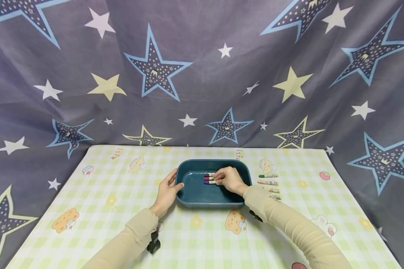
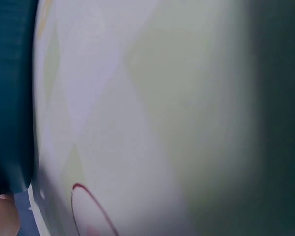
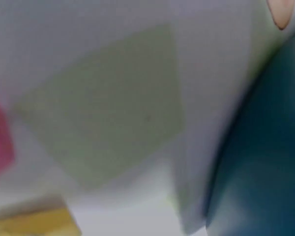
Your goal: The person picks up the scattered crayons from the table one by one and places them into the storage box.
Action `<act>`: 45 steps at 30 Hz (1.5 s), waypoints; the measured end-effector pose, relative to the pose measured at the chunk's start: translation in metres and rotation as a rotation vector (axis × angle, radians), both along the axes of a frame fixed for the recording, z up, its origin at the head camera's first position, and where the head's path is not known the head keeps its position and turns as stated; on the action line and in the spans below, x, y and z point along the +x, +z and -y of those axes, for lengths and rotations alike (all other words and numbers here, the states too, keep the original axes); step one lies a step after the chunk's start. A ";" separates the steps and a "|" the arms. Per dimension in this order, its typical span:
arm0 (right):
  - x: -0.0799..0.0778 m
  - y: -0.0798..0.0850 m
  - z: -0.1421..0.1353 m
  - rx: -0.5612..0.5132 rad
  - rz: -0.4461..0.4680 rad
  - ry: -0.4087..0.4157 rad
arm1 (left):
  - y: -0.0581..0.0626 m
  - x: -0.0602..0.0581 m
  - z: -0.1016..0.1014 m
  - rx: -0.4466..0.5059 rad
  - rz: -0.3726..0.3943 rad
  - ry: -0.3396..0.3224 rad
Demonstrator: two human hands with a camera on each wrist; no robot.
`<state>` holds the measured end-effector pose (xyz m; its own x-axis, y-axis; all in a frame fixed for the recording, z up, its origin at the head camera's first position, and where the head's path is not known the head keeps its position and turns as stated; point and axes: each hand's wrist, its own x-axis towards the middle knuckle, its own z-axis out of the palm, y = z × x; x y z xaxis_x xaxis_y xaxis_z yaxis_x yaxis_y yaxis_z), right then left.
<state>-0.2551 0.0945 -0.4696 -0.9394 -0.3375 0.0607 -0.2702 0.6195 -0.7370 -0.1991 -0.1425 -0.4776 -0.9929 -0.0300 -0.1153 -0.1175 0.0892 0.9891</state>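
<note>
A dark teal rectangular bin [image 1: 195,194] stands on the table. My left hand [image 1: 166,194] holds its left side, thumb over the rim and fingers along the outer wall. Inside the bin my right hand [image 1: 231,179] pinches at a crayon among several side by side, their ends showing dark, magenta and purple; the fingers hide the rest. The purple-ended crayon [image 1: 209,182] lies nearest me. In the left wrist view the bin's wall [image 2: 10,98] fills the left edge. In the right wrist view its outer wall [image 3: 270,157] is at the right.
Right of the bin lies a column of crayons: a green one [image 1: 268,175], an orange one [image 1: 268,182], a yellow one [image 1: 272,190] and another partly behind the right sleeve [image 1: 272,209]. A checked cloth [image 1: 87,194] covers the table. A star-patterned curtain [image 1: 202,93] hangs behind.
</note>
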 end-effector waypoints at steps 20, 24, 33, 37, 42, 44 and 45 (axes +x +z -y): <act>-0.002 0.007 -0.002 -0.087 0.043 -0.026 | 0.000 -0.002 0.002 0.017 -0.005 -0.001; -0.003 0.009 -0.007 -0.157 0.073 -0.026 | -0.001 -0.002 0.002 0.018 -0.004 0.008; 0.008 0.033 -0.041 -0.322 0.186 0.091 | -0.003 -0.001 0.003 0.015 0.003 0.006; 0.010 0.045 -0.062 -0.311 0.201 0.050 | -0.001 -0.001 0.002 0.012 0.002 -0.002; 0.009 0.055 -0.089 -0.257 0.175 -0.030 | -0.001 0.000 0.002 0.008 0.009 -0.007; 0.007 0.056 -0.102 -0.245 0.151 -0.046 | -0.001 0.000 0.001 0.005 0.006 -0.008; 0.006 0.056 -0.109 -0.247 0.146 -0.057 | -0.001 0.000 0.001 0.005 0.004 -0.009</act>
<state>-0.2495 0.2031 -0.4138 -0.9612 -0.2757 -0.0029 -0.1200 0.4276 -0.8960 -0.1994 -0.1438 -0.4786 -0.9927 -0.0201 -0.1189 -0.1202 0.0857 0.9890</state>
